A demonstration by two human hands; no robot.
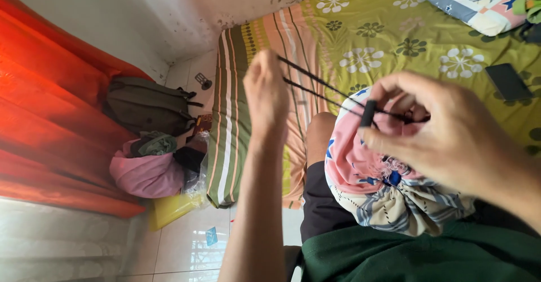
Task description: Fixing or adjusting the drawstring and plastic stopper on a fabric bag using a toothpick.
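Closest, right hand (451, 141) is pinching the black cord stopper (368, 113) while left hand (265, 93) is gripping both drawstrings (315, 82), tensioning them above the patterned fabric pouch (383, 192).

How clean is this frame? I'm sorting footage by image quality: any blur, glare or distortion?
Head view: the right hand is close and slightly soft; the left hand and black cords are sharper; glare on the tiled floor; the orange curtain looks overexposed; edges stretch, wide-angle.
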